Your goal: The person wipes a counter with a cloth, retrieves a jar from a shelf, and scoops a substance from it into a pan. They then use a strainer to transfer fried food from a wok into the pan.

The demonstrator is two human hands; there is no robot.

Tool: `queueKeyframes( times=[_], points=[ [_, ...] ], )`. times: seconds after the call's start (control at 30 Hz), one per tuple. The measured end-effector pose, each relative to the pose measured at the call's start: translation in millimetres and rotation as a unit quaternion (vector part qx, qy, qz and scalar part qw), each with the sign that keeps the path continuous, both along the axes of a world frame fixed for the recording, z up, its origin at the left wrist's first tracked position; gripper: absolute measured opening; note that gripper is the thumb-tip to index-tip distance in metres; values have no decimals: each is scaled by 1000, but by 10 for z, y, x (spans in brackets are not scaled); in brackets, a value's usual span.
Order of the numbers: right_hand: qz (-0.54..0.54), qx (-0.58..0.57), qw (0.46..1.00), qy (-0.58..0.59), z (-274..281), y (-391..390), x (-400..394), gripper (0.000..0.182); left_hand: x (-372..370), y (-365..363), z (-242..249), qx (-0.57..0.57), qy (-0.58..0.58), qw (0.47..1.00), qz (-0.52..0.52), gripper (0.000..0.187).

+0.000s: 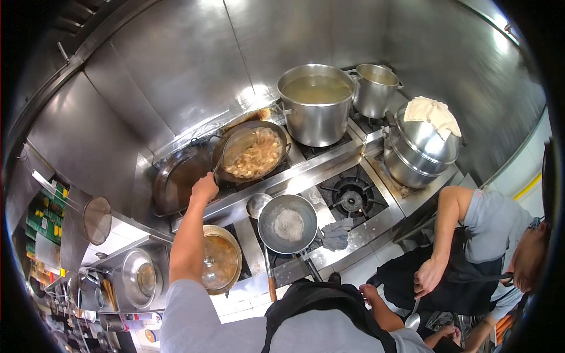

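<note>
My left hand (pixel 205 187) is closed round the thin handle of a strainer. The strainer's round basket, with pale brown pieces of food (pixel 259 156) in it, is over a dark wok (pixel 286 154) on the back burner. My right hand (pixel 369 293) is low beside my body, fingers curled; what it holds, if anything, is hidden. A grey pan (pixel 268 226) with a whitish patch inside sits on the front stove, its black handle towards me. A metal ladle (pixel 258 205) with a wooden handle lies beside it.
Two steel pots (pixel 321 123) (pixel 374 97) hold liquid. A cloth tops a domed steamer (pixel 421 147). Left are a dark pan (pixel 179 182), a lidded pot (pixel 220 259) and a hanging strainer (pixel 97 220). A grey cloth (pixel 336 234) lies near a bare burner (pixel 352 200). A co-worker's hand (pixel 429 276) holds a spoon.
</note>
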State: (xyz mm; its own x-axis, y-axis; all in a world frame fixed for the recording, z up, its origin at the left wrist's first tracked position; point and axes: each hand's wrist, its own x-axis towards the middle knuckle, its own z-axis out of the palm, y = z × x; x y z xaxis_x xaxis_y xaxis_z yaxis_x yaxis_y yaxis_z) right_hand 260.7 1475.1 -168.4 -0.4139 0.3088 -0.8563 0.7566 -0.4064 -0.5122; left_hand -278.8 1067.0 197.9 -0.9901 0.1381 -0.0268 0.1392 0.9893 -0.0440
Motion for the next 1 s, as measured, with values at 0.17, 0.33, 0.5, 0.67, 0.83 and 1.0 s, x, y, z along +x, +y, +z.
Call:
queueKeyframes(
  times=[0.17, 0.33, 0.5, 0.67, 0.83, 1.0],
  points=[
    [-8, -15, 1000, -16, -71, 4, 16, 10, -402, -187, -144, 115, -118, 986, -4, 31],
    [47, -16, 998, -24, -166, 16, 23, 12, -612, -352, -527, 497, -378, 749, 222, 14],
    [51, -52, 997, -19, -143, 19, -118, 15, -549, -302, -834, 561, -467, 647, 218, 15],
    [59, -17, 998, -35, -197, 5, -258, 18, -395, -394, -811, 650, -447, 583, 194, 17],
    [51, -13, 998, -33, -140, -33, -225, 13, -174, -418, -714, 672, -394, 596, 192, 18],
    [119, -20, 991, -61, -35, -7, -108, 26, -65, -368, -522, 396, -204, 890, 94, 21]
  ],
)
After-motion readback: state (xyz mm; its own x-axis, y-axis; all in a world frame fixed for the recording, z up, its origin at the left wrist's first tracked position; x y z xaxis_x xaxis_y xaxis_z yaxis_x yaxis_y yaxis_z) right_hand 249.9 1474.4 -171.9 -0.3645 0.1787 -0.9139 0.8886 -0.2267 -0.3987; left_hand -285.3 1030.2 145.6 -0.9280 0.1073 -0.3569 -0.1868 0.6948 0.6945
